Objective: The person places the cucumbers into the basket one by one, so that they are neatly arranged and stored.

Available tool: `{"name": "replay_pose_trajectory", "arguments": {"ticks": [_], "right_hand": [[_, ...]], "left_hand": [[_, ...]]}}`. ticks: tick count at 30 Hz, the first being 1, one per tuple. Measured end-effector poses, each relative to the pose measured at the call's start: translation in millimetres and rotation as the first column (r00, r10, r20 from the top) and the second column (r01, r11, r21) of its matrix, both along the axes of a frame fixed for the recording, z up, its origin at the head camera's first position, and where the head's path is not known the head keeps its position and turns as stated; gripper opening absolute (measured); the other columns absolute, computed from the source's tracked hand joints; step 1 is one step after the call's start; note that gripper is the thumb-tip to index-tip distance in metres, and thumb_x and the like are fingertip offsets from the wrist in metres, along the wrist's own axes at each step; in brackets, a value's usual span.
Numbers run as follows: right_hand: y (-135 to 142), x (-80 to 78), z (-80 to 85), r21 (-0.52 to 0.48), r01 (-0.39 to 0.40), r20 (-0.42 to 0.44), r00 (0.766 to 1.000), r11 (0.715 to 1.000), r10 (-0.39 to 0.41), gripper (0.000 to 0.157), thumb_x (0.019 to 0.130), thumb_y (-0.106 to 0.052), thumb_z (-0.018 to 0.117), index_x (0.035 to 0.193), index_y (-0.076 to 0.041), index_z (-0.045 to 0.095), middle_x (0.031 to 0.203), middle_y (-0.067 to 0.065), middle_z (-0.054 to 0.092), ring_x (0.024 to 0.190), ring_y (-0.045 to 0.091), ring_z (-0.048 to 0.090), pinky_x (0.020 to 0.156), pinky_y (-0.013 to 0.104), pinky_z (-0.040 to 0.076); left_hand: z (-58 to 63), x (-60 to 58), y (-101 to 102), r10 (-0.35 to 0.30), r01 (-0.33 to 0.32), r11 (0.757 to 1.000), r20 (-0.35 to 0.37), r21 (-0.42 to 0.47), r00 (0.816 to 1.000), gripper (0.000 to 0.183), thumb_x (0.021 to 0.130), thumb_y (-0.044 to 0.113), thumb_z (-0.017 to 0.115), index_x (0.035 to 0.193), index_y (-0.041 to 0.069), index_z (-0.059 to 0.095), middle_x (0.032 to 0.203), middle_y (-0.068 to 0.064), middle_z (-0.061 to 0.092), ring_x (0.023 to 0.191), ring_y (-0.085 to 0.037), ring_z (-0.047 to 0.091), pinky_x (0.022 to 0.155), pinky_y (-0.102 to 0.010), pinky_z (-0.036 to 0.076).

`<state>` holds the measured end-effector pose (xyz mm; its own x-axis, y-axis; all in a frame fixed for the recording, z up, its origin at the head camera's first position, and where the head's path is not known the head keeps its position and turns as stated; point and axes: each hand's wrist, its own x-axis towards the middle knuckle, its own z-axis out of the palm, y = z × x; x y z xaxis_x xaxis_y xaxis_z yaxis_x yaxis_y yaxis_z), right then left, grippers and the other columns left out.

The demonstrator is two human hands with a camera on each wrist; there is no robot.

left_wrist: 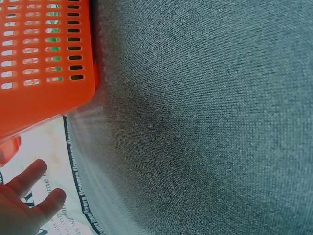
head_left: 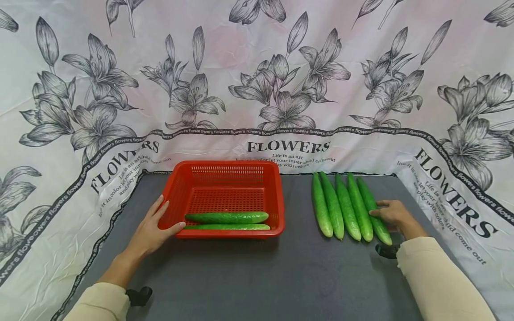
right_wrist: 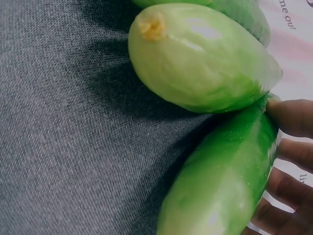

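A grey cloth surface (head_left: 281,276) lies near. At its far, left and right sides there is white fabric (head_left: 160,18), printed with grey flowers (head_left: 287,111) and black lettering (head_left: 288,147). The light is soft.

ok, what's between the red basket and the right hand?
Head view: bare gray tabletop beside the red basket, then four cucumbers side by side, then the fifth, outermost cucumber, which the right hand touches.
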<state>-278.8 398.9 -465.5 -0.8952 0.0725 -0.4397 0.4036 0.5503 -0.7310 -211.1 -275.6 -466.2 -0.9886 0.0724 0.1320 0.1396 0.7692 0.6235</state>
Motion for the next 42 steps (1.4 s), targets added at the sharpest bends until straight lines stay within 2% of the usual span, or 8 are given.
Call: {"name": "replay_pose_trajectory", "arguments": {"ticks": [14,23,30,37,42], "right_hand": [[6,6.6,3.3,0.050,-0.029,-0.013,0.999,0.998,0.030,0.078,0.094,-0.027,0.063,0.148,0.009,0.020,0.140,0.043,0.019,0.120,0.055,0.039,0.076,0.051,0.053],[10,7.1,8.1,0.030,-0.023,-0.041,0.999,0.999,0.024,0.077,0.093,-0.025,0.063,0.148,0.009,0.021,0.143,0.043,0.013,0.122,0.056,0.035,0.077,0.054,0.052],[9,9.7,18.9,0.030,-0.042,-0.047,0.998,0.999,0.043,0.076,0.094,-0.023,0.062,0.148,0.010,0.018,0.142,0.043,0.015,0.124,0.057,0.032,0.081,0.058,0.049],[8,10.7,30.8,0.048,-0.056,-0.058,0.997,0.997,0.059,0.072,0.095,-0.017,0.060,0.147,0.011,0.018,0.143,0.041,0.020,0.121,0.055,0.037,0.081,0.057,0.050],[7,10.4,41.1,0.063,-0.096,-0.071,0.992,0.993,0.101,0.072,0.096,-0.017,0.060,0.148,0.009,0.018,0.145,0.040,0.019,0.124,0.057,0.032,0.084,0.061,0.047]], "left_hand": [[0.3,-1.2,0,0.000,0.000,1.000,-0.001,-0.011,1.000,0.093,0.084,0.055,0.066,0.151,0.002,0.028,0.159,-0.009,0.013,0.135,-0.042,0.025,0.099,-0.064,0.031],[0.8,-0.7,1,-0.001,0.001,1.000,0.004,-0.004,1.000,0.094,0.084,0.055,0.066,0.151,0.002,0.028,0.159,-0.010,0.013,0.135,-0.042,0.024,0.098,-0.064,0.032],[0.7,-0.9,1,0.006,-0.006,1.000,-0.003,-0.004,1.000,0.094,0.083,0.054,0.067,0.151,0.001,0.029,0.159,-0.010,0.014,0.135,-0.042,0.025,0.099,-0.065,0.030],[0.7,-1.0,0,-0.001,0.001,1.000,0.002,-0.012,1.000,0.094,0.084,0.055,0.066,0.151,0.002,0.028,0.159,-0.010,0.013,0.134,-0.043,0.025,0.098,-0.065,0.032],[0.6,-1.0,0,0.000,0.000,1.000,0.004,-0.012,1.000,0.094,0.084,0.055,0.066,0.151,0.002,0.027,0.159,-0.011,0.013,0.134,-0.043,0.025,0.098,-0.065,0.032]]}}
